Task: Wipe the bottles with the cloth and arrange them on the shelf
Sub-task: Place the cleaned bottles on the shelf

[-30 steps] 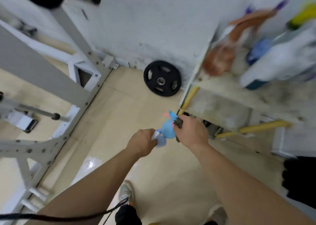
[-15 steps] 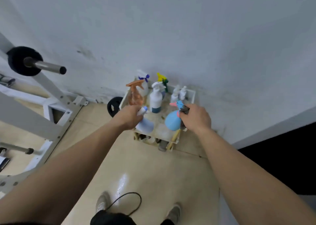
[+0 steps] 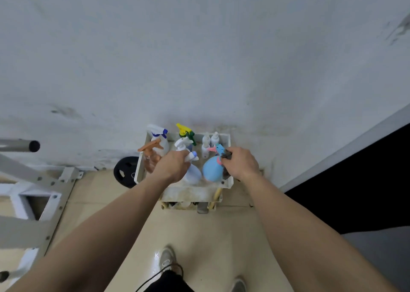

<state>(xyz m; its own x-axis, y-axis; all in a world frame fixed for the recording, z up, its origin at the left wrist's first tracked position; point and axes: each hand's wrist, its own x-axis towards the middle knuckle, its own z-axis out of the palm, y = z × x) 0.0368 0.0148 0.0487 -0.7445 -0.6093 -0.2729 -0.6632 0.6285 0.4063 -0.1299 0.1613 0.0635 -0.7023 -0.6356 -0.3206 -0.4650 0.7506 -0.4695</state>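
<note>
**Two bottles being brought down onto the shelf top**

Head view: Both hands are now being held over the shelf [image 3: 228,184], where half a second ago they were being carried just short of its front edge, and a second ago they were still down near the floor beside it. The left hand [image 3: 172,166] is being kept clenched around the neck of a pale bottle [image 3: 192,173], whose base is being lowered to the front of the shelf top; whether it is already resting there cannot be told. The right hand [image 3: 240,164] is being kept closed on the head of a blue bottle [image 3: 212,171], together with a dark scrap at the fingers that is probably the cloth [image 3: 226,156], though it is too small to be sure. The blue bottle is being held upright at the front right corner, just beside the pale one.

Behind them, an orange bottle [image 3: 150,156], a white bottle [image 3: 160,141], a yellow-topped bottle [image 3: 185,131] and some small white bottles [image 3: 209,141] are already being kept in a row against the wall [image 3: 199,58].

The move is being judged as the placing step: wiping of these two appears finished, and only setting down and letting go remain.
</note>
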